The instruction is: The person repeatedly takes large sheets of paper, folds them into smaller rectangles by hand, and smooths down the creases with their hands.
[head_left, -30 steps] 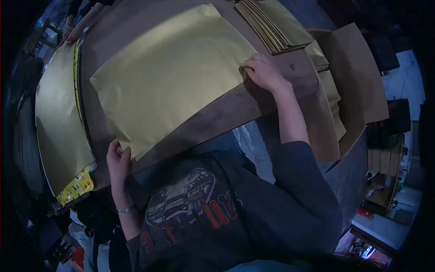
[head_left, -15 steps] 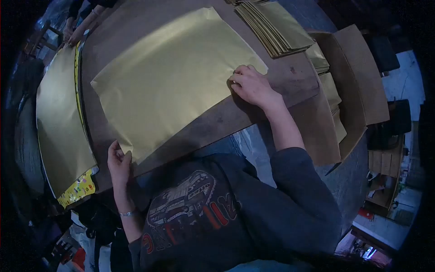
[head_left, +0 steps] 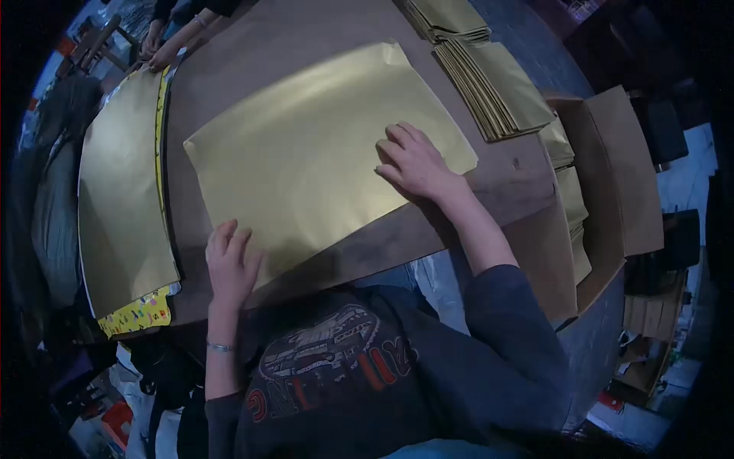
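A large gold paper sheet (head_left: 321,145) lies on the brown table (head_left: 229,53) in front of me, its far corner slightly curled. My left hand (head_left: 232,264) is at the sheet's near-left corner, fingers stretched and apart. On the sheet's right part rests my right hand (head_left: 413,162), with its fingers spread and a little bent; nothing is gripped in it. The sheet's near edge runs between the two hands.
Left stands a stack of gold sheets (head_left: 126,191) with yellow patterned paper (head_left: 138,315) beneath. Folded gold paper bundles (head_left: 497,84) lie at the far right. An open cardboard box (head_left: 612,168) holds more. Another person's hands (head_left: 164,53) are at the far left.
Both hands have let go of the sheet's near corners. My right hand has moved inward onto the paper, and the sheet now lies flatter. The whole view has shifted slightly.
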`<state>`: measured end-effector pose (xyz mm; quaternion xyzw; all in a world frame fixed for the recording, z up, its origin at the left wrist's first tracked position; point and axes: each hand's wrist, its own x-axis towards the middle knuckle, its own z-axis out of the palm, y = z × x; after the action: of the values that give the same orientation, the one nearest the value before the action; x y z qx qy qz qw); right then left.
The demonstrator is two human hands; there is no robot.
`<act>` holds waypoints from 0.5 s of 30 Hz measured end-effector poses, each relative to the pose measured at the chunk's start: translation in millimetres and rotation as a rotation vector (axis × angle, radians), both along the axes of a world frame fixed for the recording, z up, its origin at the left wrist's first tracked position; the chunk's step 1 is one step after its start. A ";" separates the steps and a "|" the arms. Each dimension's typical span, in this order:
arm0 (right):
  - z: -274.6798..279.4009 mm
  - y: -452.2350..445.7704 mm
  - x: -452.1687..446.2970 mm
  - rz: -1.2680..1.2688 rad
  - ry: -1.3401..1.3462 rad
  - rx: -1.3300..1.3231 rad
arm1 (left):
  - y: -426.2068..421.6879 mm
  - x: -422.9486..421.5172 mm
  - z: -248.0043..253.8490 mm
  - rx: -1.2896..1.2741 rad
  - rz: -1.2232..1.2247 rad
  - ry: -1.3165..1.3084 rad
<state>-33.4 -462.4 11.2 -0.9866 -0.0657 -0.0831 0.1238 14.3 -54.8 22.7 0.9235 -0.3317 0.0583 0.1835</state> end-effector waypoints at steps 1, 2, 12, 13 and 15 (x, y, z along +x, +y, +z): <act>-5.6 13.0 10.2 0.041 -0.019 -0.016 | -3.3 3.5 -8.7 0.004 -0.024 -0.020; -14.2 25.8 21.8 0.083 -0.040 -0.030 | -6.1 7.3 -15.7 0.010 -0.047 -0.041; -15.6 36.3 184.1 0.076 0.054 -0.072 | -7.0 14.4 -27.4 0.079 0.027 0.046; -16.6 22.7 195.7 0.000 0.034 -0.079 | -7.8 15.6 -27.4 0.055 0.005 0.067; -24.7 -12.4 215.0 -0.142 -0.014 -0.121 | -3.5 28.7 -26.5 0.035 0.032 0.079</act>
<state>181.6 -474.8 -13.5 -0.9939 -0.0015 -0.0942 0.0571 43.0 -58.3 -3.8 0.9333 -0.3104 0.0188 0.1796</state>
